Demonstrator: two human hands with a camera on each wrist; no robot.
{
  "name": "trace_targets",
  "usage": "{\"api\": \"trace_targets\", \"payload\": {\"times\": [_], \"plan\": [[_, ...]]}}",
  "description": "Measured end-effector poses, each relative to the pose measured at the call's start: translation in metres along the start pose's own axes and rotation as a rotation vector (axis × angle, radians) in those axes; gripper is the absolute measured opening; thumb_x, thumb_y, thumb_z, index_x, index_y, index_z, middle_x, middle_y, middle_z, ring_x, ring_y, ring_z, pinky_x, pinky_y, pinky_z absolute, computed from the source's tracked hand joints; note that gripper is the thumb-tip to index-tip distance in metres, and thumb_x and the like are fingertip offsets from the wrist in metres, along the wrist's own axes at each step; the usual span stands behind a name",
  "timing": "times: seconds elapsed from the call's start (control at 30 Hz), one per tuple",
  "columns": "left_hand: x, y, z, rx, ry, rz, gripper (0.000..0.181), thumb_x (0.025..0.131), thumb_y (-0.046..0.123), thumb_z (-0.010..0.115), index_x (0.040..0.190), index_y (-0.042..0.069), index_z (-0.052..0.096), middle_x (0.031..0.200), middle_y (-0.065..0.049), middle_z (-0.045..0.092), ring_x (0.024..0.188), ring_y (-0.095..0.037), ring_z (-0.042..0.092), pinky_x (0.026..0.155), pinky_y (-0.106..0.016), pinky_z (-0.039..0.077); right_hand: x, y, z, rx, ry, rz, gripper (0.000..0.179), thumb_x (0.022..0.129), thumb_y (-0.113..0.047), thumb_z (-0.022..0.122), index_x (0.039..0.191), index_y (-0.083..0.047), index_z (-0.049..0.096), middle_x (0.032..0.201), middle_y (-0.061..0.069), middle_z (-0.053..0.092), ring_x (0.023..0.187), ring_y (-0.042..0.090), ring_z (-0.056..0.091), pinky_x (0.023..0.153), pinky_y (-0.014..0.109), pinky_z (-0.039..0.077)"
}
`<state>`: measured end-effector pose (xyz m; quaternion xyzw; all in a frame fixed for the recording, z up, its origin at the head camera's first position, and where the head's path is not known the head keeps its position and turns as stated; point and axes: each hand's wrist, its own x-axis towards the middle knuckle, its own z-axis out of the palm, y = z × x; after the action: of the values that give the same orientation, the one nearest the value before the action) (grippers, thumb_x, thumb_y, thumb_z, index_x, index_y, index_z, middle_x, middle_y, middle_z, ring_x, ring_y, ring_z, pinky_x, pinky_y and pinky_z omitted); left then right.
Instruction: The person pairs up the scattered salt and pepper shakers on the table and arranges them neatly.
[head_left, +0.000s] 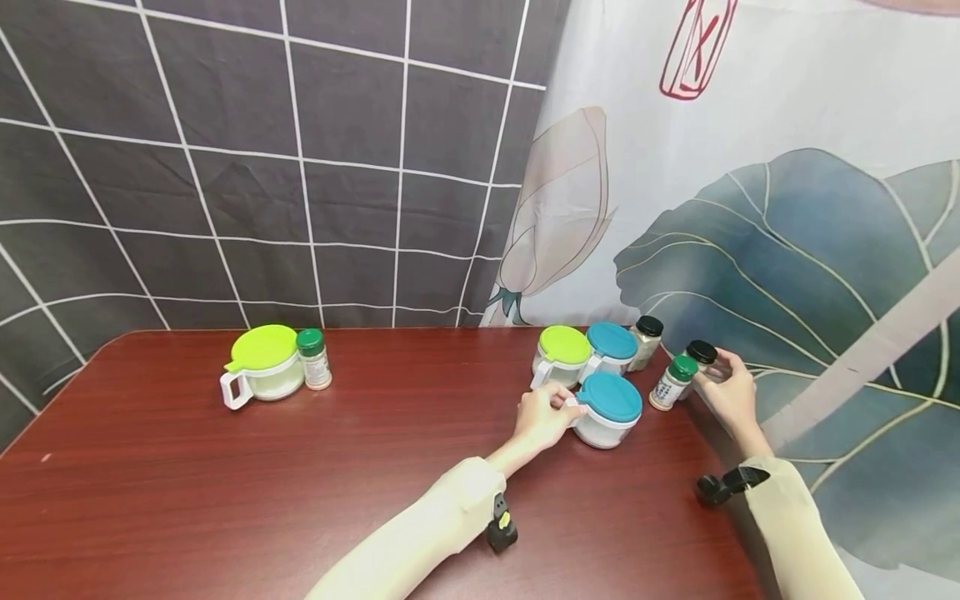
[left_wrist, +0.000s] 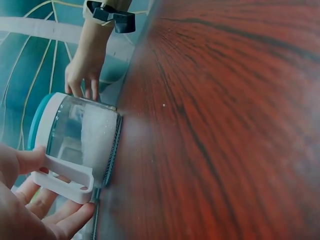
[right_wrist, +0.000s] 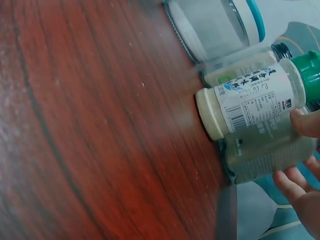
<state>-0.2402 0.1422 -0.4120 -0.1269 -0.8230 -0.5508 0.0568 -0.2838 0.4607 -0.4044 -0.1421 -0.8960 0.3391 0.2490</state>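
Note:
My left hand pinches the white handle of a clear canister with a blue lid, which stands on the table with white grains inside. Thumb and fingers of my right hand span a black-capped seasoning bottle near the table's right edge. Right in front of that bottle stands a green-capped shaker with a printed label, partly covering it. Behind the left hand's canister are a lime-lidded canister, a second blue-lidded canister and another black-capped bottle.
On the table's far left, a larger lime-lidded canister stands beside a green-capped shaker. The brown wooden table meets a dark gridded cloth at the back and a leaf-patterned curtain on the right.

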Motion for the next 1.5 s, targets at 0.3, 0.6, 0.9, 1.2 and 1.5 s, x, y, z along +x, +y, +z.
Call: {"api": "trace_targets", "payload": {"times": [0.3,0.6,0.9,1.2,1.5], "plan": [[0.0,-0.001,-0.001,0.005,0.032,0.015,0.015,0.079,0.025,0.076,0.081,0.011,0.07,0.077,0.001,0.073,0.075,-0.01,0.066,0.069,-0.021,0.045,-0.001,-0.008,-0.002,0.005,0.038,0.024,0.055,0.085,-0.02,0.068,0.135,-0.004,0.05,0.128,0.022,0.06,0.098,0.015,0.062,0.07,0.006,0.036],[-0.002,-0.003,-0.002,0.005,0.095,-0.004,0.013,0.075,0.023,0.078,0.077,0.013,0.07,0.078,0.002,0.075,0.078,-0.012,0.069,0.068,-0.022,0.048,-0.002,-0.022,-0.012,0.031,0.093,0.012,0.056,0.083,-0.018,0.073,0.133,-0.004,0.052,0.122,0.017,0.063,0.076,-0.019,0.04,0.065,0.006,0.035],[-0.005,-0.005,-0.01,-0.007,0.12,-0.018,0.012,0.077,0.022,0.077,0.077,0.013,0.07,0.081,0.0,0.075,0.08,-0.015,0.069,0.069,-0.024,0.049,-0.007,-0.03,-0.02,0.075,0.123,0.091,0.061,0.083,-0.025,0.073,0.137,-0.01,0.05,0.119,0.012,0.059,0.081,-0.012,0.042,0.069,0.014,0.036],[-0.006,-0.003,-0.022,-0.046,0.119,-0.023,0.013,0.077,0.023,0.078,0.076,0.013,0.069,0.082,-0.001,0.075,0.076,-0.012,0.069,0.067,-0.021,0.048,-0.01,-0.039,-0.025,0.136,0.201,-0.051,0.056,0.079,-0.014,0.076,0.13,-0.004,0.056,0.092,-0.02,0.051,0.079,-0.013,0.048,0.068,0.0,0.037],[-0.01,-0.002,-0.033,-0.06,0.121,-0.008,0.01,0.077,0.02,0.077,0.076,0.013,0.07,0.082,-0.002,0.076,0.078,-0.012,0.071,0.069,-0.02,0.05,-0.014,-0.049,-0.034,0.153,0.254,-0.154,0.054,0.077,-0.01,0.076,0.127,-0.001,0.058,0.084,-0.031,0.045,0.077,-0.014,0.049,0.068,-0.003,0.038]]}}
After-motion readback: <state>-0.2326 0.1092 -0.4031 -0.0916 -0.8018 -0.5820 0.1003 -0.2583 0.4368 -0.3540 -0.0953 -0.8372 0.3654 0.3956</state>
